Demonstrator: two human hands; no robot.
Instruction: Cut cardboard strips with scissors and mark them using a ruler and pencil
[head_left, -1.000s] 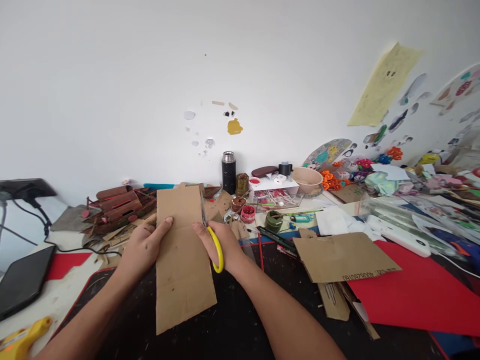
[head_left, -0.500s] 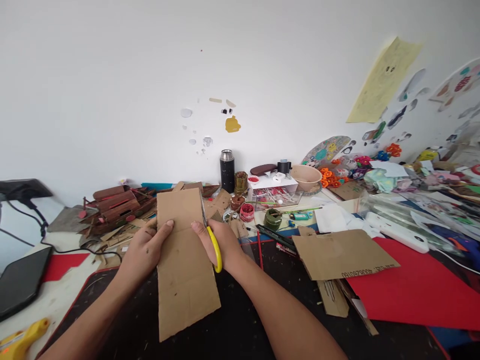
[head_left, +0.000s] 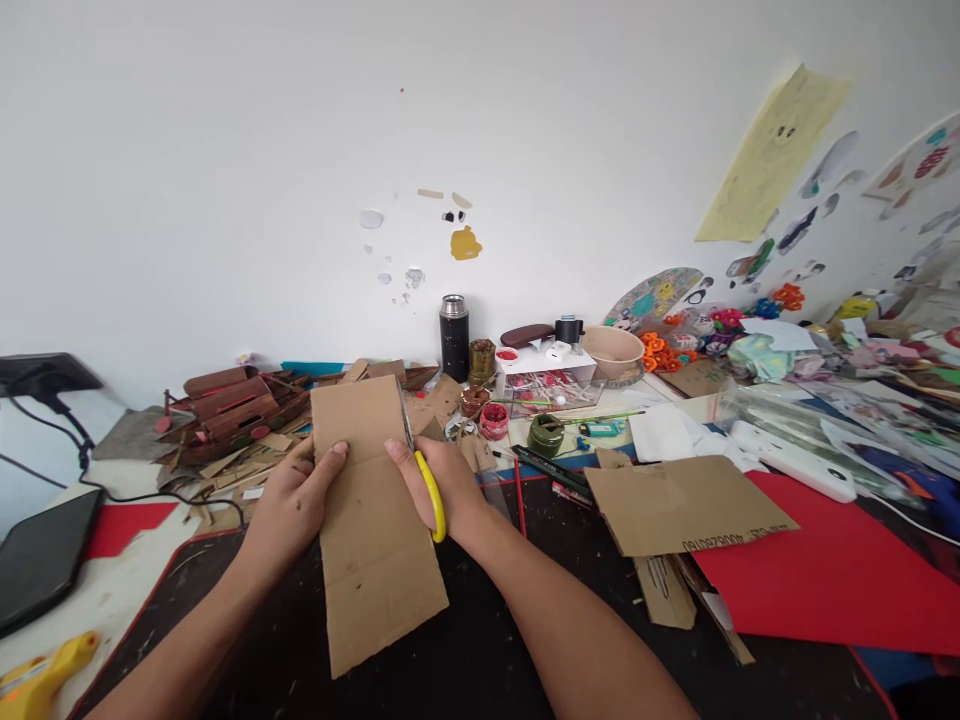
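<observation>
Cluttered desk (head_left: pixel 480 640), two hands, one cardboard (head_left: pixel 371 530), one scissors (head_left: pixel 429 485)

Bare black mat (head_left: pixel 480 650) lies open beneath my forearms, but cardboard scraps (head_left: pixel 225 460) crowd my left, a loose cardboard sheet (head_left: pixel 686 505) blocks my right, and jars (head_left: pixel 495 420) stand just beyond my fingers.

The cardboard (head_left: pixel 371 520) tilted a little, its lower end swinging right. Both hands (head_left: pixel 289 505) crept slightly farther up it.
</observation>
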